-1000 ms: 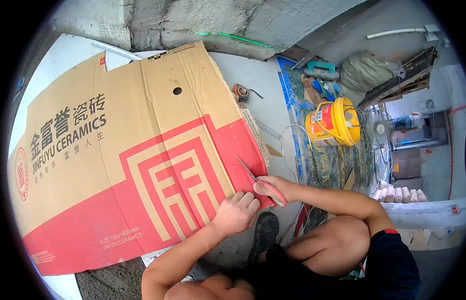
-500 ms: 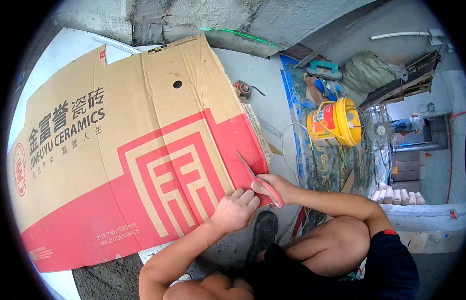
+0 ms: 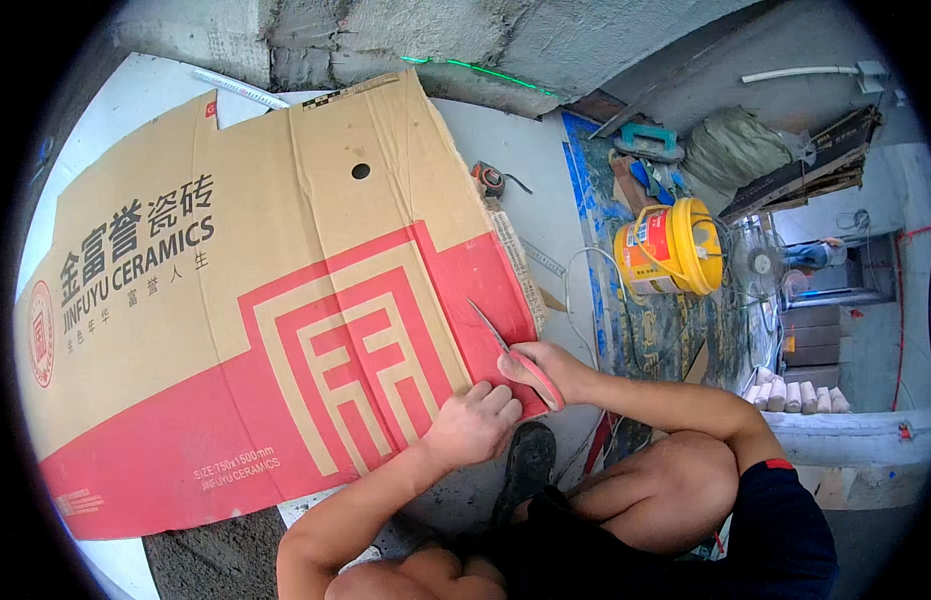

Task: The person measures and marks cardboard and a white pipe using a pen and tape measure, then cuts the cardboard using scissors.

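Observation:
A large flattened cardboard sheet (image 3: 255,240), brown with a red band and a square red emblem, covers much of the left and middle. My left hand (image 3: 472,424) is closed on its near edge, fingers curled over the rim. Just to the right, my right hand (image 3: 547,376) grips scissors (image 3: 534,380) with red handles. One pointed blade lies over the red part of the sheet, aimed away and to the left; the other blade is hidden, apparently under the cardboard.
Beyond the sheet's right edge lies a tape measure (image 3: 490,180). A yellow bucket (image 3: 697,245) stands farther right, near a fan (image 3: 760,258) and a teal-handled tool (image 3: 647,140). A rough concrete wall (image 3: 465,40) runs along the back. Another person (image 3: 813,253) is in the distance.
The scissors and my right hand have shifted slightly up and left. The cardboard has slid a little to the right in view. My left hand keeps its hold.

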